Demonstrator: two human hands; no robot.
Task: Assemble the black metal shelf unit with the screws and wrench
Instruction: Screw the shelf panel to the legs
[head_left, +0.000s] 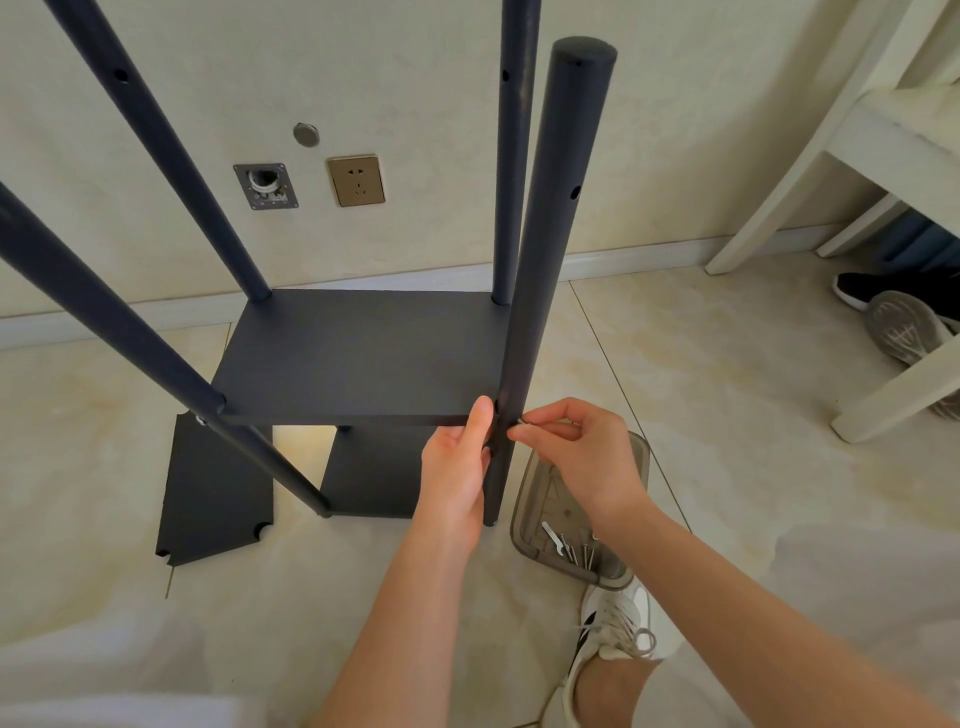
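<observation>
The black shelf unit (358, 358) stands on the tiled floor (727, 415) by the wall. The left hand (457, 467) grips its near right post (540, 260) (thumb on the board edge). The right hand (587, 457) pinches a small screw (521, 422) against that post. The wrench (551, 535) lies in a clear tray (522, 506) beside it.

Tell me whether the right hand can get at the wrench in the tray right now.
Probably yes: the wrench lies uncovered in the open tray just beneath the right hand, though that hand pinches a screw at the post.

Black shelf unit (358, 358) upright — screws (581, 554), wrench (551, 538) lying beside.
</observation>
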